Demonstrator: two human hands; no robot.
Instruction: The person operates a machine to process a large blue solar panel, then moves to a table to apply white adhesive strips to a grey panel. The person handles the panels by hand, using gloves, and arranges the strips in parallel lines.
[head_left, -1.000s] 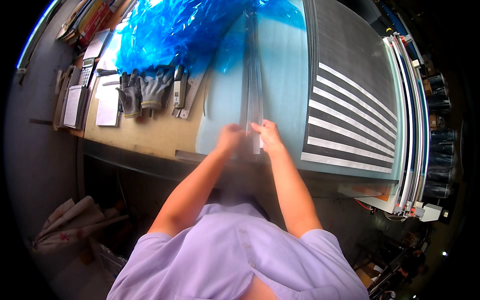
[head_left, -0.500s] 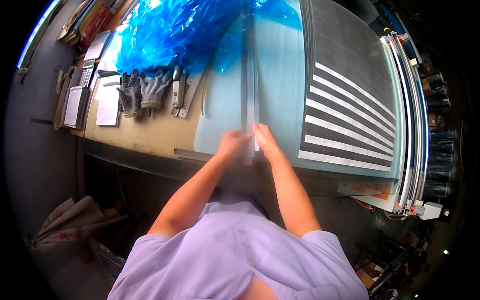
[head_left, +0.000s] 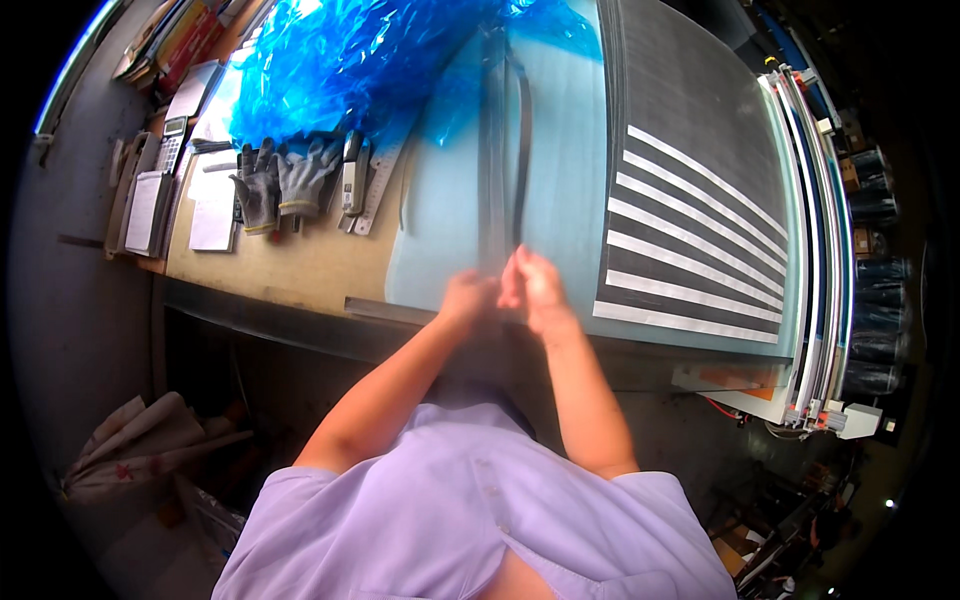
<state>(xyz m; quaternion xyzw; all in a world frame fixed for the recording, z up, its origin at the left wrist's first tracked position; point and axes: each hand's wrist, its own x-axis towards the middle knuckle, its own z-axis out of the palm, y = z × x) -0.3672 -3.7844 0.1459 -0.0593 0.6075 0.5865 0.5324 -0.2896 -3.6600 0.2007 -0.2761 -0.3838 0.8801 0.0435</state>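
Observation:
Near the table's front edge, my right hand (head_left: 542,288) is closed on the near end of a narrow dark strip (head_left: 524,140), which bows to the right and runs away from me. Beside it, my left hand (head_left: 469,298) is curled at the near end of several long grey strips (head_left: 492,150) lying lengthwise; its fingers are blurred and what they hold is hidden. Beneath the strips is a pale blue-green sheet (head_left: 430,235).
Crumpled blue plastic film (head_left: 330,70) covers the far left. Grey work gloves (head_left: 305,180), a utility knife (head_left: 353,175) and a ruler (head_left: 378,190) lie left. A dark panel (head_left: 690,90) with white strips (head_left: 690,322) lies right, beside a rail assembly (head_left: 815,240).
The dark strip has separated from the grey strips and now bows out to the right. My right hand has turned and shifted slightly right; my left hand remains close to its earlier place.

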